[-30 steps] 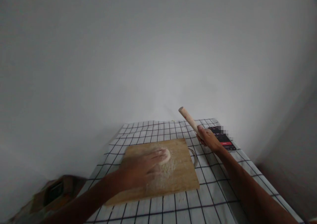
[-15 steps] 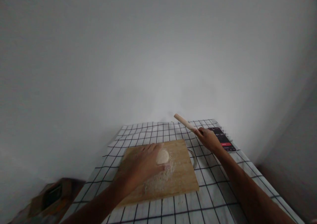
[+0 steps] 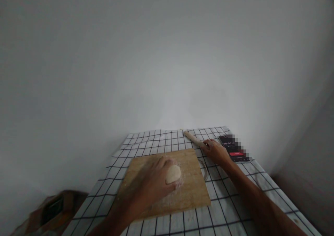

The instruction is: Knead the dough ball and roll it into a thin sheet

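A small round of dough (image 3: 173, 174) lies over the floury cutting board (image 3: 191, 190), between the thumb and fingers of my left hand (image 3: 158, 178), which is closed around its left side. The hand hides part of the dough's edge. Off the board's far right corner, my right hand (image 3: 214, 151) grips the near end of a pale wooden rolling pin (image 3: 192, 137). The pin points away to the left, low at the checked tablecloth; I cannot tell whether my fingers still bear its weight.
A phone (image 3: 232, 148) with a running timer lies right of my right hand. The rim of a clear round dish (image 3: 205, 170) pokes out from the board's right edge. The checked tablecloth (image 3: 156, 138) reaches a white wall. A cardboard box (image 3: 56, 208) stands low at the left.
My right hand has lowered the rolling pin towards the tablecloth, its far end dropping. My left hand and the dough have shifted slightly nearer and to the right.
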`<action>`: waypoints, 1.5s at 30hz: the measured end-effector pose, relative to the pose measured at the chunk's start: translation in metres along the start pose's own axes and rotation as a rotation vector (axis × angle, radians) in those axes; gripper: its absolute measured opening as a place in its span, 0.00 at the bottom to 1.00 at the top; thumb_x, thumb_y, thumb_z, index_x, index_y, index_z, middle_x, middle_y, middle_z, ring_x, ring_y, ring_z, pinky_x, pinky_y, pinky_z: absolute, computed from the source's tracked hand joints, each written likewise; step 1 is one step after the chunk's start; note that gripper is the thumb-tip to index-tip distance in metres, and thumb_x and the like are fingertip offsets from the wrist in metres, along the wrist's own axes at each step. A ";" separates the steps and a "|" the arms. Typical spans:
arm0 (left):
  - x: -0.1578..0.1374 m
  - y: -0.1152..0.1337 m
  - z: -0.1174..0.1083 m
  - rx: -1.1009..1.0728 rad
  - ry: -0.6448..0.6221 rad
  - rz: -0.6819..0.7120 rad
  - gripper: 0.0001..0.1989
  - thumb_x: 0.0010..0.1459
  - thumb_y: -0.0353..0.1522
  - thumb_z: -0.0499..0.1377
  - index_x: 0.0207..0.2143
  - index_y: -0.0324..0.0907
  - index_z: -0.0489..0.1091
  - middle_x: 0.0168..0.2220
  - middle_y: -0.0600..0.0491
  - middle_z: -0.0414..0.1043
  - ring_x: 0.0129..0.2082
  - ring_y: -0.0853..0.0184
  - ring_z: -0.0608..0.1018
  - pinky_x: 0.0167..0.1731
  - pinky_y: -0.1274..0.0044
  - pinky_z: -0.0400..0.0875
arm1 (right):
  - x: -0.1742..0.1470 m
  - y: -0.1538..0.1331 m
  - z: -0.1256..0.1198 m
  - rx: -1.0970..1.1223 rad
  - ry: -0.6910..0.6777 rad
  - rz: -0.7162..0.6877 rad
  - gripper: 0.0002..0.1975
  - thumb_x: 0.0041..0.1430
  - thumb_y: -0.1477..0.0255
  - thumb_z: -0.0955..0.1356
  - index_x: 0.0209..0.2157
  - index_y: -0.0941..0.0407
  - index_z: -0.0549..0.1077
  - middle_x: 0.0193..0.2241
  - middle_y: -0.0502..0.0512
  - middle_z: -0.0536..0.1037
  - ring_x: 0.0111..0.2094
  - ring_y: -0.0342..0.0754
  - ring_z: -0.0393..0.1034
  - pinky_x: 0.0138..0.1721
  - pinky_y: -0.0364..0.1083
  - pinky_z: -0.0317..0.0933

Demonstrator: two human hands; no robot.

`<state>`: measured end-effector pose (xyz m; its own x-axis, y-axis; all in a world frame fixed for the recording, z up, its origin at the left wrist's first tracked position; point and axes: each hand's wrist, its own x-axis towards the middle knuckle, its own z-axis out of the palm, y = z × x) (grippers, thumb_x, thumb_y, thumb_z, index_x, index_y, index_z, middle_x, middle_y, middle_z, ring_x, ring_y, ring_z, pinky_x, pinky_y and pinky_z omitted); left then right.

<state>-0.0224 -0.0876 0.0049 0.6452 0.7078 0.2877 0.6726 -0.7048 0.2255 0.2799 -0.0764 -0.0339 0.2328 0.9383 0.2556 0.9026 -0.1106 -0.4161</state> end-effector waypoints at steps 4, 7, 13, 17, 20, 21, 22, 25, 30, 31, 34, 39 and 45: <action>0.009 0.006 0.000 0.093 -0.007 0.039 0.31 0.65 0.48 0.52 0.65 0.44 0.57 0.68 0.45 0.54 0.68 0.51 0.56 0.64 0.56 0.55 | 0.001 0.003 0.002 0.007 -0.027 0.011 0.17 0.63 0.57 0.64 0.45 0.53 0.75 0.46 0.59 0.78 0.43 0.53 0.74 0.39 0.46 0.60; 0.018 0.016 0.008 0.095 0.012 0.088 0.28 0.70 0.44 0.44 0.67 0.43 0.53 0.69 0.46 0.52 0.70 0.55 0.51 0.66 0.57 0.50 | 0.002 0.007 0.004 0.027 -0.039 0.015 0.18 0.63 0.56 0.64 0.41 0.55 0.76 0.43 0.61 0.79 0.41 0.53 0.74 0.38 0.46 0.59; 0.029 0.008 0.002 -0.212 -0.130 0.091 0.29 0.67 0.48 0.48 0.65 0.45 0.60 0.66 0.48 0.59 0.67 0.56 0.60 0.65 0.60 0.54 | 0.008 0.012 -0.005 0.159 0.010 -0.049 0.22 0.69 0.57 0.56 0.43 0.58 0.72 0.35 0.60 0.77 0.35 0.50 0.72 0.35 0.45 0.59; 0.045 -0.024 -0.039 -0.495 0.192 -0.107 0.23 0.70 0.44 0.45 0.57 0.45 0.68 0.59 0.49 0.70 0.60 0.60 0.70 0.60 0.66 0.63 | 0.007 0.005 -0.014 0.256 0.019 -0.098 0.25 0.70 0.54 0.53 0.50 0.58 0.68 0.28 0.52 0.74 0.27 0.46 0.67 0.28 0.43 0.57; 0.052 -0.040 -0.062 -0.444 0.466 -0.086 0.18 0.68 0.42 0.49 0.50 0.42 0.71 0.51 0.49 0.74 0.55 0.61 0.74 0.57 0.69 0.66 | 0.001 -0.008 -0.022 0.343 -0.069 -0.175 0.25 0.67 0.50 0.57 0.41 0.56 0.72 0.23 0.47 0.68 0.23 0.44 0.62 0.24 0.42 0.52; 0.052 -0.041 -0.066 -0.403 0.502 -0.054 0.17 0.68 0.41 0.50 0.49 0.42 0.71 0.51 0.49 0.74 0.54 0.62 0.74 0.57 0.69 0.66 | -0.002 -0.013 -0.025 0.370 -0.110 -0.213 0.25 0.66 0.50 0.58 0.37 0.56 0.73 0.22 0.47 0.67 0.23 0.43 0.61 0.23 0.42 0.51; 0.050 -0.041 -0.067 -0.353 0.514 -0.016 0.16 0.68 0.40 0.50 0.48 0.42 0.71 0.51 0.49 0.74 0.54 0.62 0.73 0.57 0.69 0.66 | -0.006 -0.019 -0.028 0.393 -0.151 -0.250 0.25 0.66 0.50 0.60 0.34 0.56 0.74 0.21 0.46 0.66 0.23 0.43 0.59 0.23 0.42 0.49; 0.037 -0.035 -0.063 -0.174 0.412 0.069 0.14 0.67 0.36 0.50 0.48 0.44 0.71 0.52 0.50 0.73 0.56 0.61 0.71 0.59 0.67 0.63 | -0.017 -0.039 -0.036 0.416 -0.256 -0.339 0.24 0.64 0.50 0.62 0.30 0.56 0.74 0.22 0.46 0.66 0.24 0.41 0.57 0.24 0.42 0.47; -0.006 -0.025 -0.047 0.028 0.086 -0.022 0.15 0.69 0.35 0.46 0.42 0.45 0.72 0.42 0.52 0.78 0.44 0.61 0.77 0.46 0.69 0.68 | -0.035 -0.063 -0.043 0.365 -0.363 -0.436 0.23 0.62 0.50 0.65 0.29 0.55 0.75 0.20 0.46 0.66 0.22 0.40 0.58 0.23 0.42 0.45; -0.014 -0.024 -0.044 0.038 0.051 -0.071 0.16 0.70 0.37 0.45 0.39 0.45 0.72 0.38 0.53 0.78 0.40 0.62 0.78 0.41 0.70 0.68 | -0.038 -0.065 -0.043 0.352 -0.389 -0.453 0.23 0.61 0.50 0.66 0.29 0.55 0.75 0.20 0.45 0.66 0.22 0.40 0.58 0.22 0.41 0.45; -0.034 -0.022 -0.034 0.046 -0.013 -0.191 0.20 0.70 0.40 0.43 0.32 0.46 0.69 0.30 0.54 0.76 0.32 0.63 0.78 0.30 0.72 0.65 | -0.042 -0.069 -0.040 0.328 -0.447 -0.492 0.23 0.59 0.49 0.67 0.28 0.55 0.75 0.19 0.45 0.66 0.21 0.40 0.59 0.22 0.41 0.44; -0.037 -0.016 -0.023 0.060 0.025 -0.243 0.19 0.70 0.37 0.42 0.32 0.45 0.68 0.33 0.52 0.75 0.35 0.61 0.77 0.35 0.70 0.67 | -0.040 -0.071 -0.029 0.257 -0.399 -0.488 0.24 0.60 0.48 0.66 0.27 0.55 0.76 0.20 0.48 0.70 0.23 0.41 0.62 0.25 0.42 0.48; -0.018 -0.018 -0.025 0.019 0.019 -0.078 0.16 0.63 0.28 0.45 0.48 0.44 0.69 0.49 0.49 0.72 0.50 0.58 0.73 0.53 0.64 0.65 | -0.039 -0.073 -0.023 0.214 -0.403 -0.473 0.28 0.70 0.53 0.56 0.24 0.55 0.71 0.19 0.48 0.68 0.22 0.42 0.63 0.26 0.43 0.49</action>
<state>-0.0551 -0.0883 0.0186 0.5836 0.7594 0.2876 0.7275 -0.6463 0.2302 0.2129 -0.1129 0.0069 -0.3629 0.9236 0.1239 0.7729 0.3726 -0.5137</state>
